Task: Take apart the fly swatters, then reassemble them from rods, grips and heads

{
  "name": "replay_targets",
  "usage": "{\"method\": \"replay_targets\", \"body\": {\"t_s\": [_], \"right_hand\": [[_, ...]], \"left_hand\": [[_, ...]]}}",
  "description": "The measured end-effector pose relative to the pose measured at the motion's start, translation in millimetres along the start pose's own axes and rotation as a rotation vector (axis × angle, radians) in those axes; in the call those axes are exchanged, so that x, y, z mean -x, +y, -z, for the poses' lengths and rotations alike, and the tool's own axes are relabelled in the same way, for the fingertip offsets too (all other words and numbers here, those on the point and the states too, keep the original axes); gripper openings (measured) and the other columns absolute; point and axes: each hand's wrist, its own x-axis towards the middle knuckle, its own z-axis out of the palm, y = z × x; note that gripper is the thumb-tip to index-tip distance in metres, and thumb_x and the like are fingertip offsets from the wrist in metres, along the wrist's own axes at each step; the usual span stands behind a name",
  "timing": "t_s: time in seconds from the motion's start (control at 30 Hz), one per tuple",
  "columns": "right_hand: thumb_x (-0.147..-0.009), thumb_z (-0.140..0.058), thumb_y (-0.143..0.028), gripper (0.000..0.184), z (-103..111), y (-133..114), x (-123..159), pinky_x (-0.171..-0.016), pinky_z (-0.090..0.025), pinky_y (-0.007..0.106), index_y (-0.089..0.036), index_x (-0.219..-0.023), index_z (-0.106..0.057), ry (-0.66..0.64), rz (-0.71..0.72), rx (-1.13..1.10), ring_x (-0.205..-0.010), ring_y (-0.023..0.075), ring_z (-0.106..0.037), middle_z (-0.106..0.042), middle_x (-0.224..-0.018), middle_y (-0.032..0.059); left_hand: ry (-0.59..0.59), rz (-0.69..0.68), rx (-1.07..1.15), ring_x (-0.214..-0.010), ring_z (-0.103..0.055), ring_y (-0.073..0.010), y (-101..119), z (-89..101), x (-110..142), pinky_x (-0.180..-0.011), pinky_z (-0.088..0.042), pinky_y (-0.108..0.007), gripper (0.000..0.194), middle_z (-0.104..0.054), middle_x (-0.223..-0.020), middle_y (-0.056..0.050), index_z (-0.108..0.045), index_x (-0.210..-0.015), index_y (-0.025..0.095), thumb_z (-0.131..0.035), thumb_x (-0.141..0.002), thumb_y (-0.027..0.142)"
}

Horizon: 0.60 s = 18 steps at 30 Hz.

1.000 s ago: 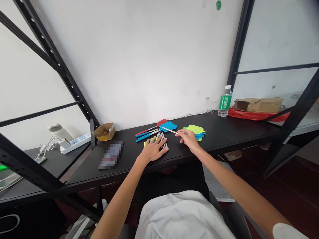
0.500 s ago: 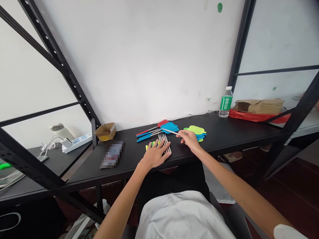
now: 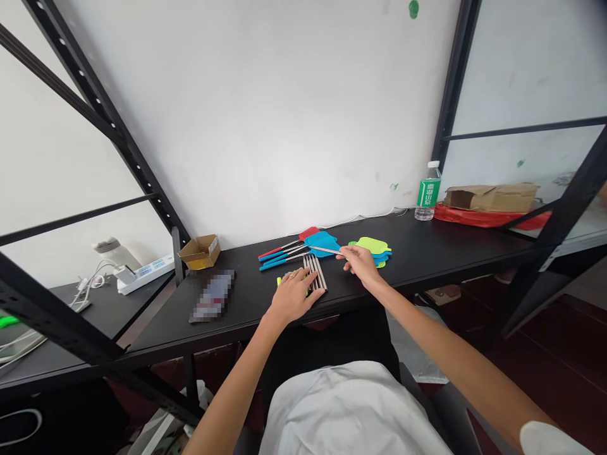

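My right hand (image 3: 359,260) is pinched around one end of a thin metal rod (image 3: 328,251), which points left over the fly swatters. My left hand (image 3: 294,292) lies palm down with thumb and fingers apart. It covers most of a group of yellow-green grips (image 3: 279,282) and touches several silvery metal rods (image 3: 318,272) laid side by side. Behind are fly swatters with a blue head (image 3: 322,242) and a red head (image 3: 308,233), their handles (image 3: 277,261) pointing left. Loose swatter heads, with a yellow-green head (image 3: 372,245) on top, are stacked beyond my right hand.
On the black table (image 3: 256,300) stand an open cardboard box (image 3: 200,253) and a blurred flat object (image 3: 213,296) at left. A water bottle (image 3: 427,193) and a carton (image 3: 490,198) on red plastic are at right. Black metal posts (image 3: 142,180) frame both sides.
My left hand's fingers have drawn closer together over the yellow-green grips, uncovering more of the metal rods. My right hand still holds its rod in nearly the same place. The view has shifted slightly.
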Motion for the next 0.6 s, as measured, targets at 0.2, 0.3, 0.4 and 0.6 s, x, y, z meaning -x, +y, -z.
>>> {"method": "replay_targets", "body": {"t_s": [0.2,0.3,0.4,0.6], "right_hand": [[-0.084,-0.056,-0.039,0.028,0.8,-0.4,1.6,-0.038,-0.033,0.019,-0.016,-0.091,-0.071,0.018,0.038,-0.035,-0.045,0.0093,-0.051,-0.069,-0.077,0.0068],[-0.085,-0.055,-0.039,0.029,0.4,-2.5,3.2,-0.039,-0.035,0.018,-0.016,-0.09,-0.071,0.017,0.08,-0.072,-0.047,0.0094,-0.051,-0.067,-0.074,0.0055],[-0.085,-0.056,-0.038,0.028,-0.4,-3.7,3.9,-0.04,-0.038,0.018,-0.015,-0.088,-0.071,0.02,0.085,-0.098,-0.049,0.01,-0.054,-0.067,-0.073,0.0054],[-0.086,-0.059,-0.036,0.025,-1.0,-4.2,4.9,-0.042,-0.042,0.018,-0.014,-0.089,-0.072,0.022,0.047,-0.068,-0.053,0.0118,-0.061,-0.072,-0.079,0.0086]], "left_hand": [[0.021,0.023,0.005,-0.117,-0.057,-0.0313,2.2,2.1,0.0,-0.101,-0.044,-0.047,0.054,-0.06,-0.131,-0.009,-0.06,-0.133,0.026,-0.041,-0.097,0.061],[0.021,0.027,0.008,-0.116,-0.057,-0.0313,3.1,3.1,-0.3,-0.099,-0.044,-0.046,0.052,-0.06,-0.128,-0.008,-0.061,-0.131,0.027,-0.043,-0.096,0.061],[0.021,0.025,0.008,-0.116,-0.057,-0.0311,3.2,3.4,-0.2,-0.099,-0.044,-0.046,0.052,-0.06,-0.128,-0.008,-0.061,-0.131,0.027,-0.044,-0.096,0.061],[0.027,0.024,-0.005,-0.115,-0.057,-0.0305,3.1,3.1,0.7,-0.098,-0.044,-0.045,0.052,-0.06,-0.128,-0.008,-0.06,-0.132,0.026,-0.044,-0.096,0.06]]}}
